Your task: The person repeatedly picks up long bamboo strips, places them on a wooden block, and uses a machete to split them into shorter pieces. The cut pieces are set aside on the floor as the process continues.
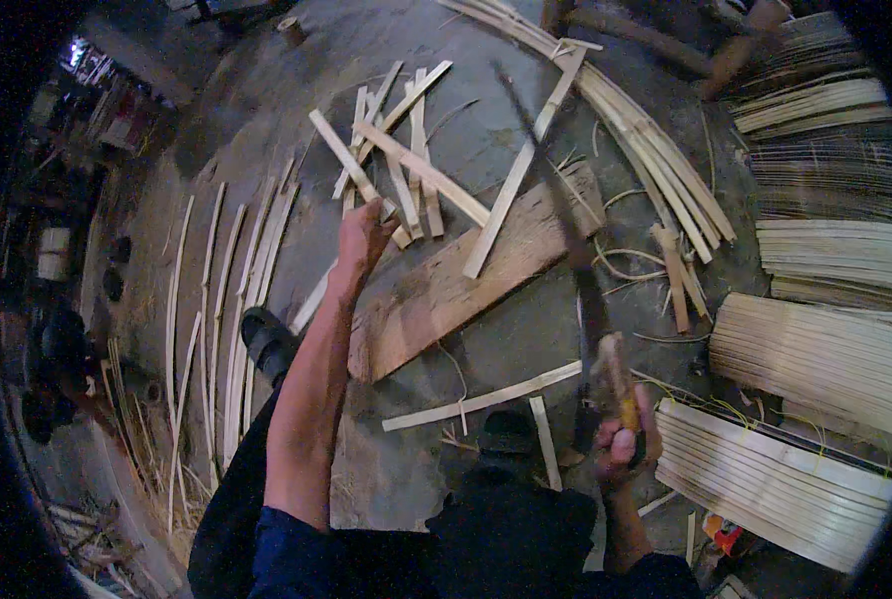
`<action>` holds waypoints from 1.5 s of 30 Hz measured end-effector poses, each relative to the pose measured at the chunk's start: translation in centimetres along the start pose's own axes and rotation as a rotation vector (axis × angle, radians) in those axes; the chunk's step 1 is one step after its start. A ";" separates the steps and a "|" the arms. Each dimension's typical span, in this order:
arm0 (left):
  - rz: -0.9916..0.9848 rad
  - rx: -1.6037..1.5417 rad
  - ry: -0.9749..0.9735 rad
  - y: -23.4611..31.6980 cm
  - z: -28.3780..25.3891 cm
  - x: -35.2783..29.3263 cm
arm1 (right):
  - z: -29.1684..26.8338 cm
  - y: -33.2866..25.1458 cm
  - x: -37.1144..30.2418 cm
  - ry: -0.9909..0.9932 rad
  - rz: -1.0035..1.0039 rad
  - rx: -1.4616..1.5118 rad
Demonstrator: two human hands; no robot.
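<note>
My left hand (366, 240) is closed round the near end of a short pale bamboo strip (338, 148), at the left end of a heap of short strips (418, 185). At the right, my right hand (626, 444) grips the wooden handle (614, 369) of a long dark blade (571, 225). The blade points up and away, blurred; whether it is a knife or a saw I cannot tell. Between my hands a thick wooden plank (446, 290) lies slantwise on the floor. One long strip (511, 195) rests across its far part.
Long thin strips (241, 290) lie in rows at the left, beside my shoe (266, 339). A curved bundle of strips (656, 150) lies far right. Stacked slatted bamboo panels (816, 359) line the right side. Loose strips (481, 396) lie on the floor near me.
</note>
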State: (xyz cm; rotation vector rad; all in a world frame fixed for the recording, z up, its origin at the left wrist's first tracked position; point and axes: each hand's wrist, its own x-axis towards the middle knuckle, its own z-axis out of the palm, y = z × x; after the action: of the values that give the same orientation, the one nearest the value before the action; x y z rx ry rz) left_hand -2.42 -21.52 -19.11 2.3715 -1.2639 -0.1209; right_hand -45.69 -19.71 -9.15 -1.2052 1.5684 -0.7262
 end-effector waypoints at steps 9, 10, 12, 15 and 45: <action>0.305 0.246 0.139 9.5 2.4 4.0 | -7.0 5.3 4.2 0.297 -0.523 -0.415; 0.264 0.189 -0.032 10.6 3.7 2.5 | -7.0 5.4 4.0 0.303 -0.521 -0.479; 0.250 0.083 -0.230 9.7 7.2 0.0 | -6.8 5.8 3.1 0.158 -0.346 -0.460; 0.098 -0.174 -0.396 10.4 8.3 -0.2 | -6.1 7.5 2.9 0.029 -0.239 -0.509; -0.076 -0.079 -0.297 -13.5 -10.8 -24.7 | 31.8 -2.7 22.1 -0.225 -0.939 -0.935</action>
State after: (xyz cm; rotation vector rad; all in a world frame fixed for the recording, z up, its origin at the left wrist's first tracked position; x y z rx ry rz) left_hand -3.29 8.56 -18.35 2.3962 -1.2707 -0.5550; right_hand -15.36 -38.08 -24.90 -2.6935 1.0826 -0.3457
